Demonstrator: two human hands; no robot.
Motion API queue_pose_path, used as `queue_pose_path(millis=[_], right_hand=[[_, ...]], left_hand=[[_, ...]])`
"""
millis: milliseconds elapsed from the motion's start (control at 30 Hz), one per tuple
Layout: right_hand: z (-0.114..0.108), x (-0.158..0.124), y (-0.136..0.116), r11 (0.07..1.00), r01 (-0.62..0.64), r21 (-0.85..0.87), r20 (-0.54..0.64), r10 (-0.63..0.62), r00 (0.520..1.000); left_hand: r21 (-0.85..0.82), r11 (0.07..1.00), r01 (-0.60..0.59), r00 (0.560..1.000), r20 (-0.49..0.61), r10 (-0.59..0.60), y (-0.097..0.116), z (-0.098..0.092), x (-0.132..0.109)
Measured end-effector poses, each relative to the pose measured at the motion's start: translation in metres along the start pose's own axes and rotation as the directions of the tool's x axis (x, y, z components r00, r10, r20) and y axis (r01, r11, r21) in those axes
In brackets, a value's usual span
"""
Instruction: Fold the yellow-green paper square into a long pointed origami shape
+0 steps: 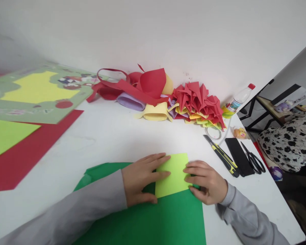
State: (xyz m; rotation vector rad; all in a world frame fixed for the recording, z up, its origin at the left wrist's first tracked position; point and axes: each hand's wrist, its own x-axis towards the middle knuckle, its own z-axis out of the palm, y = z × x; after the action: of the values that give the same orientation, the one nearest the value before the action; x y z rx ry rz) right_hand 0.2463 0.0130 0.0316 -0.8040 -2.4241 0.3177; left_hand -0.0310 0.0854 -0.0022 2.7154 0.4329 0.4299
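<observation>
Flat lime paper square [176,175], lower centre: one | green sheet [168,221] beneath: one | left hand [140,178] splayed, right hand [209,182] fingers apart

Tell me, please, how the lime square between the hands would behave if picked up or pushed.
The lime square looks like thin paper, so it is probably light and may bend when lifted by a corner. Lying flat on the green sheet, it would likely slide, not tip.
</observation>
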Motion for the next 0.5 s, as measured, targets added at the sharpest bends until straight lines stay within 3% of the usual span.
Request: queue_pose_path(millis=[300,500], right_hand=[[-0.003,-0.002,0.007,0.971,-0.086,0.223,0.004,0.087,0.996],[-0.002,-0.003,0.010,0.956,-0.108,0.274,-0.009,0.115,0.993]], left_hand=[[0.050,0.999,0.015,0.999,0.035,-0.017,0.009,-0.002,-0.001],[0.081,0.997,-0.003,0.998,0.056,-0.002,0.009,0.000,-0.002]])
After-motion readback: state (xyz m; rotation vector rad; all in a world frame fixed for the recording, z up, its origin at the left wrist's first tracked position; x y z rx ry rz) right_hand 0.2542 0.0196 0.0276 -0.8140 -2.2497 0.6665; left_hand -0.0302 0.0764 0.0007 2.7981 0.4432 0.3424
